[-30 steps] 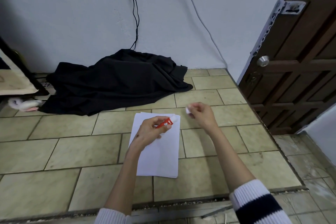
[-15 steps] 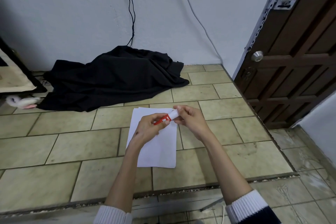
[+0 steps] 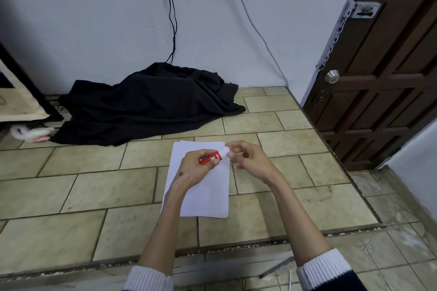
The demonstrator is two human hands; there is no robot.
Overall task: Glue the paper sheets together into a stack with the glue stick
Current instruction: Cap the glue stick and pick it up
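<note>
Just above the middle of the frame, my left hand (image 3: pixel 197 168) holds the small red-and-white glue stick (image 3: pixel 214 156), its grip clamped round the red barrel with the white end pointing up and to the right. My right hand (image 3: pixel 246 160) meets that white end, fingertips pinching it. Whether the cap is going on or coming off I cannot tell from this one look; I judge I am handling the cap, a step between gluing passes.

Below both hands lies the stack of white paper sheets (image 3: pixel 208 194), flat on the beige tiled tabletop (image 3: pixel 94 186), its far edges slightly fanned so that more than one sheet shows. No sheet is lifted.

If the cap is coming off, my next move calls for a steady barrel and a straight pull or twist with the right fingertips, then tipping the open end down onto the top sheet.

Both forearms reach forward from the bottom of the frame, wrists raised above the paper, sleeves pushed back.

Upper left of centre, a crumpled black cloth (image 3: pixel 146 104) lies against the wall.
</note>
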